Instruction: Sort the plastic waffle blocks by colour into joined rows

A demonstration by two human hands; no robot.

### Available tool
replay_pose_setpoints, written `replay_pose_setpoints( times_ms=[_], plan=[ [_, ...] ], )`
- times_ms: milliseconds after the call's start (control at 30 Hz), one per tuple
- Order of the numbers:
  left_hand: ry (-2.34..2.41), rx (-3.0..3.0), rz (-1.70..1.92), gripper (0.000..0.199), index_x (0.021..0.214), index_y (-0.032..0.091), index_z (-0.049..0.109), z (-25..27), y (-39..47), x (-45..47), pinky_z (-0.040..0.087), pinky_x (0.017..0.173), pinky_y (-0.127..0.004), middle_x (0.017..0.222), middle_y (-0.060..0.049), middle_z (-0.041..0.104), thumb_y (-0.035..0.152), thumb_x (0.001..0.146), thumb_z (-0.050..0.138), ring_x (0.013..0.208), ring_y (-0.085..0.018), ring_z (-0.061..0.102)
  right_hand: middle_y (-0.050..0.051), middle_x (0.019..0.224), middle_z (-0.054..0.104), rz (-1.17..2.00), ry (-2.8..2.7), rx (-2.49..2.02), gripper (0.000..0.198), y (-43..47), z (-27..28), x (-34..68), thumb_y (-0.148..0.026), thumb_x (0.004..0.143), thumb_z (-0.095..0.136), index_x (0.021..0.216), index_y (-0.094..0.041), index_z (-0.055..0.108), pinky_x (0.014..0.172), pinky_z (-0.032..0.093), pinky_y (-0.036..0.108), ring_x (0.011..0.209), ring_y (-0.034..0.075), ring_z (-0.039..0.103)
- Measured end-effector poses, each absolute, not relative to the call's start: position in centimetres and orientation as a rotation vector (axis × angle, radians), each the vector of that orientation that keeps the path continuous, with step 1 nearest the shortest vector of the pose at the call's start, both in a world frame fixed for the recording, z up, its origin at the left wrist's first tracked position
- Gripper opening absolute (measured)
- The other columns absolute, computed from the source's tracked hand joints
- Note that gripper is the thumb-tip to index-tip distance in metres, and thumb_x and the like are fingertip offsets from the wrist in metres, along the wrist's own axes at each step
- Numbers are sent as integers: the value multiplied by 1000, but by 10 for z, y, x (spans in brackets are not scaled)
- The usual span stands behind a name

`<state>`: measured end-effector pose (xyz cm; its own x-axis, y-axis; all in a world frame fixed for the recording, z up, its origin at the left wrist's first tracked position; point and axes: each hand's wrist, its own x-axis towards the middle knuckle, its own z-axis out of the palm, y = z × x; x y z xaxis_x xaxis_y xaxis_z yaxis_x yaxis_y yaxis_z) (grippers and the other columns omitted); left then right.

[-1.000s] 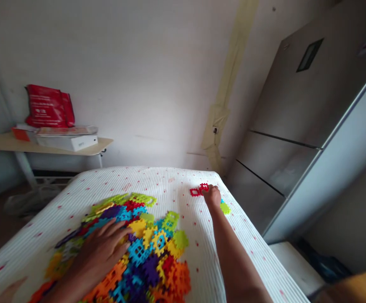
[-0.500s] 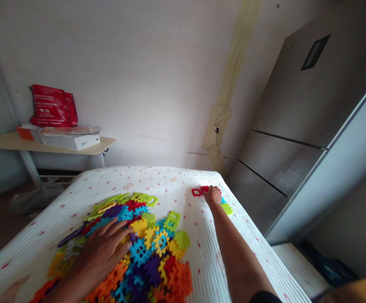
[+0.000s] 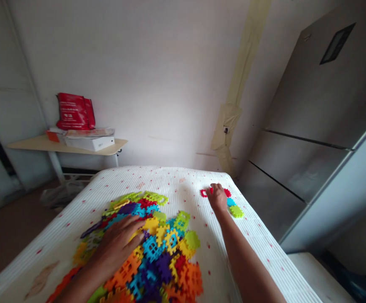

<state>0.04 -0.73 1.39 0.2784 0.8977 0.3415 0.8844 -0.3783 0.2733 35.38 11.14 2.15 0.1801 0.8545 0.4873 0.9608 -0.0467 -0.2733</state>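
My left hand point(image 3: 121, 235) lies over a heap of colourful interlocking plastic building pieces point(image 3: 162, 265), fingers stretched out and slightly apart, with nothing in them. Far forward on the right, my right hand point(image 3: 217, 198) is curled down on a red interlocking piece point(image 3: 211, 190), whose middle it mostly covers. Left of that hand a red open-frame piece point(image 3: 203, 193) sticks out. To its right are another red piece point(image 3: 227, 192), a blue piece point(image 3: 231, 202) and a lime-green piece point(image 3: 237, 211), lying in a row. My right fingertips are partly hidden.
A white ribbed cover with red dots point(image 3: 183, 181) spreads over the table. A grey refrigerator point(image 3: 293, 139) stands close on the right. Back left, a small desk point(image 3: 34, 144) bears a white box point(image 3: 91, 143) and a red bag point(image 3: 75, 111). A taped wall socket point(image 3: 226, 130) is behind.
The view has turned slightly left. My right hand has shifted a little left along the red pieces, uncovering the right-hand red piece. My left hand stays over the heap.
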Motion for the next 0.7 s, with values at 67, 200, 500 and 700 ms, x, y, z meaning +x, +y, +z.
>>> replay_pose_setpoints(
  times_ms=[67,200,500,700],
  plan=[
    [1751,2445,765,37,110,28,65,24,-7,-1,42,99,-38,122,-3,63,39,84,41,113,-23,56,8,97,62,-210,-1847,-1791,22,102,13,334,-25,86,47,98,-17,64,75,40,24,88,17,57],
    [1786,2373,617,39,108,22,65,53,3,-1,40,100,-33,122,-4,63,31,84,35,116,-20,54,5,91,62,-106,-2015,-1767,17,89,-5,304,-18,85,49,86,-18,65,69,38,20,82,13,58],
    [1997,2235,155,25,103,18,60,87,68,17,48,84,-39,106,-6,63,35,87,50,94,-18,60,4,86,62,-176,-2091,-1789,20,90,-19,299,-17,86,44,80,-19,63,69,36,20,85,13,56],
    [2157,2163,-80,33,113,16,55,71,90,35,49,84,-43,114,-8,59,35,86,55,99,-20,59,5,87,62,-189,-2078,-1793,19,91,-24,300,-17,86,45,81,-19,63,70,36,20,84,14,56]
  ],
)
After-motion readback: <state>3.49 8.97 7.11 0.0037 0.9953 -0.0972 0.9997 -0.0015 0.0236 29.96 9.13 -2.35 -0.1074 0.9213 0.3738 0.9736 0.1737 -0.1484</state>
